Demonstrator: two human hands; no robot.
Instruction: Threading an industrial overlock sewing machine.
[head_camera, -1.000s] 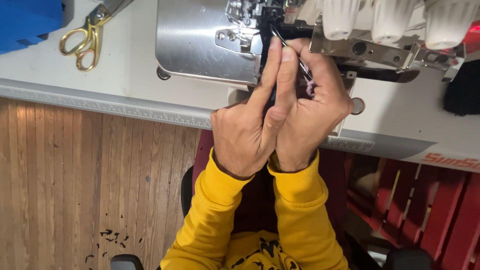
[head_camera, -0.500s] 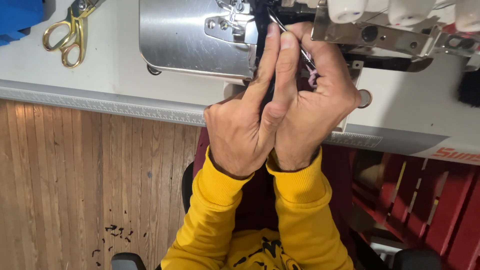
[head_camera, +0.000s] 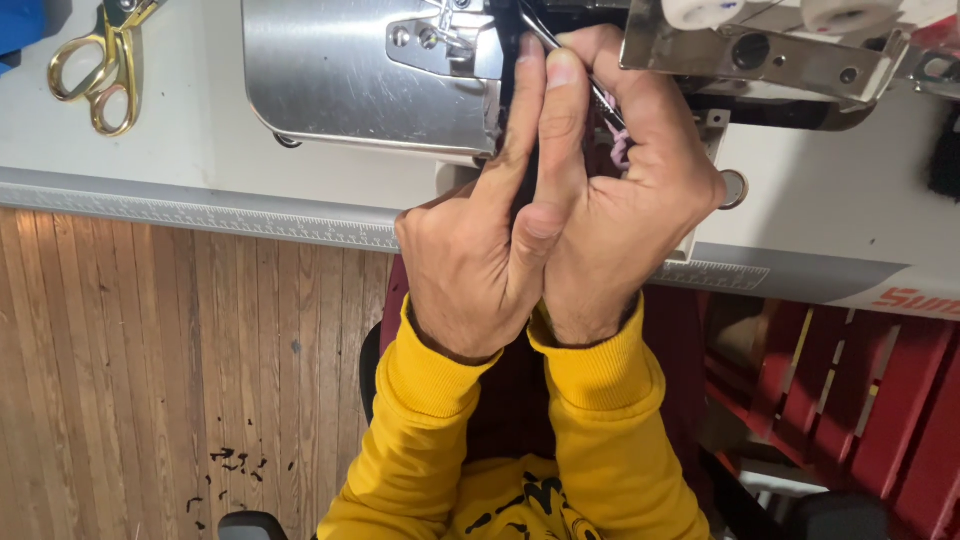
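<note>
Left hand (head_camera: 470, 270): fingers straight, pressed against the right hand, grasping nothing visible.
Right hand (head_camera: 625, 215): pinching thin dark metal tweezers (head_camera: 570, 60).
Tweezers' tip: at the grey steel sewing machine (head_camera: 370, 80), by pink thread (head_camera: 620, 150).
Advice: keep both hands braced together.

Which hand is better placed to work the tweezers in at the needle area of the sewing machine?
Right. The right hand already pinches the thin tweezers, tip aimed toward the sewing machine. The left hand only presses alongside as a brace, holding nothing visible.
</note>
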